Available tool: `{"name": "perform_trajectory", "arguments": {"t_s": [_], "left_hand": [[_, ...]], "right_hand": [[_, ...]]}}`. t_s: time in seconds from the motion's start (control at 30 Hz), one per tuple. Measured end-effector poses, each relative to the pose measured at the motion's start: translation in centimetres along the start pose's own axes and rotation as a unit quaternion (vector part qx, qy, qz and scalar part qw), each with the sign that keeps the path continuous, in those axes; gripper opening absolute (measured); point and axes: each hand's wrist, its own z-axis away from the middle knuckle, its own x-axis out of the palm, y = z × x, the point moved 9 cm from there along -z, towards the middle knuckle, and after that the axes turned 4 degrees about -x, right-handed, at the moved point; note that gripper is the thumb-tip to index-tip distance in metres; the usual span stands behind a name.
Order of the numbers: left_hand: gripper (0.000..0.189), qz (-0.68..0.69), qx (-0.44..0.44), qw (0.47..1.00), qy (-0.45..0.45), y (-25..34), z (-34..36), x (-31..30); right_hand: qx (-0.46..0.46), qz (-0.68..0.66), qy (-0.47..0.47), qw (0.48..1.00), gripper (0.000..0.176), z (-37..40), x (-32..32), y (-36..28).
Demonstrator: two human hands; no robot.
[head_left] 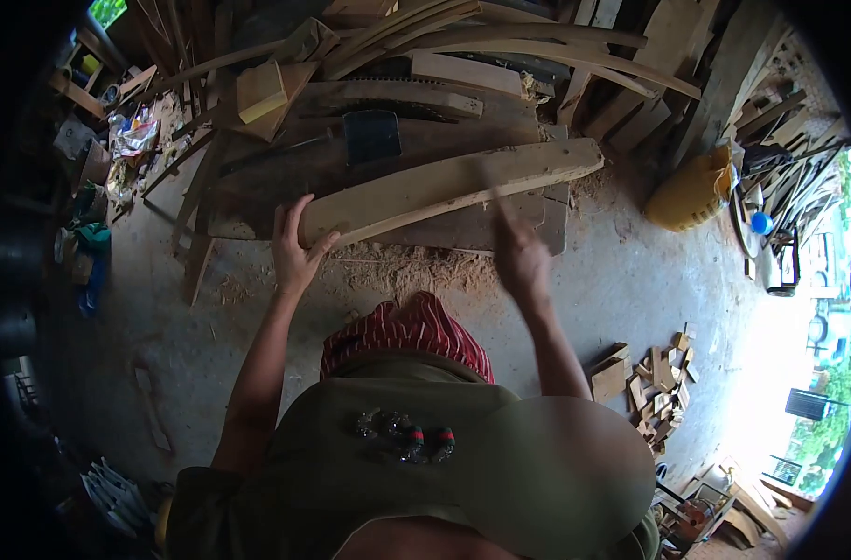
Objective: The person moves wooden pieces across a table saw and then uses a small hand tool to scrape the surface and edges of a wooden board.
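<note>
A long, curved wooden board (416, 198) lies slantwise across the worktable, its right end farther from me. My left hand (297, 247) grips the board's near left end, with the thumb on the front edge and the fingers on the far side. My right hand (523, 259) is closed around a tool (490, 182) with a slim handle, over the front edge of the board's right half. Motion blurs this tool, so its kind and whether it touches the wood cannot be made out.
The worktable (248, 201) carries curved wood pieces (407, 96), a dark flat plate (372, 137) and a pale block (260, 91). Shavings (416, 271) litter the floor below. A yellow sack (691, 196) stands right, with offcuts (657, 383) lower right.
</note>
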Motion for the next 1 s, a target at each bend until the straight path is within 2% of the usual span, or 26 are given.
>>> {"name": "perform_trajectory", "arguments": {"t_s": [0.07,0.1,0.13,0.17,0.2,0.23,0.27,0.33,0.37,0.4,0.47,0.53,0.6,0.63,0.7,0.73,0.77,0.8,0.93,1.0], "left_hand": [[0.069,-0.001,0.01,1.0,0.016,0.0,-0.2,-0.3],[0.069,-0.003,0.01,1.0,0.016,0.1,-0.5,-0.4],[0.069,-0.012,0.007,1.0,0.021,0.1,-0.7,-0.5],[0.069,-0.019,0.004,1.0,0.025,0.2,-0.6,-0.5],[0.069,-0.018,0.002,1.0,0.025,0.2,-0.5,-0.4],[0.069,-0.022,0.015,0.999,0.031,0.3,-0.6,-0.4],[0.07,-0.027,0.027,0.999,0.038,0.4,-0.7,-0.6],[0.069,-0.023,0.016,0.999,0.04,0.3,-0.6,-0.6],[0.068,-0.016,0.005,0.999,0.038,0.2,-0.5,-0.5],[0.068,-0.016,0.005,0.999,0.038,0.2,-0.4,-0.4],[0.066,-0.022,0.014,0.999,0.035,0.2,-0.5,-0.4],[0.065,-0.033,0.01,0.999,0.034,0.3,-0.5,-0.6],[0.064,-0.038,0.012,0.999,0.035,0.5,-0.6,-0.3],[0.064,-0.033,0.014,0.999,0.041,0.5,-0.6,-0.3],[0.063,-0.027,0.016,0.998,0.046,0.3,-0.4,-0.6],[0.062,-0.026,0.02,0.998,0.046,0.5,-0.5,-0.6],[0.061,-0.026,0.023,0.998,0.045,0.6,-0.4,-0.4],[0.061,-0.026,0.021,0.998,0.046,0.6,-0.3,-0.2],[0.044,-0.013,0.006,0.997,0.07,0.1,-0.2,-0.6],[0.039,0.008,0.002,0.996,0.086,0.1,-0.1,-0.1]], "right_hand": [[-0.028,-0.013,-0.05,0.998,0.054,0.1,-0.8,-4.3],[0.002,-0.012,-0.08,0.997,0.057,0.8,1.4,-1.1],[0.047,0.041,-0.097,0.993,0.061,0.4,0.4,2.0],[-0.008,0.141,-0.017,0.99,0.063,0.8,0.1,5.5],[0.053,0.048,-0.026,0.997,0.058,0.5,-0.6,9.5],[0.117,0.043,-0.033,0.992,0.054,0.0,-2.5,11.3],[0.117,0.073,-0.008,0.99,0.053,-0.6,-3.2,12.2],[0.114,0.022,-0.04,0.992,0.054,-1.6,-2.6,10.5],[-0.064,0.375,0.012,0.925,0.056,-0.6,-0.6,7.2],[-0.007,0.239,-0.151,0.959,0.059,0.2,2.4,6.1],[0.016,0.058,-0.122,0.991,0.06,-0.6,-0.1,2.0],[-0.058,0.252,-0.054,0.965,0.057,0.6,1.3,8.8],[0.069,0.058,0.012,0.996,0.057,-1.1,-3.4,14.7],[0.067,0.06,0.017,0.996,0.057,-1.7,-4.1,15.3],[0.161,0.04,-0.077,0.983,0.06,-1.4,-3.2,17.9],[0.13,0.051,-0.075,0.987,0.063,-1.5,-2.4,16.0],[-0.105,0.425,0.007,0.899,0.064,-1.2,-2.1,9.8],[0.05,0.033,-0.106,0.993,0.06,-1.0,-0.4,9.6],[0.044,-0.061,-0.044,0.996,0.05,-1.7,-2.7,11.3],[0.101,-0.02,-0.015,0.995,0.049,-2.2,-3.8,14.1]]}}
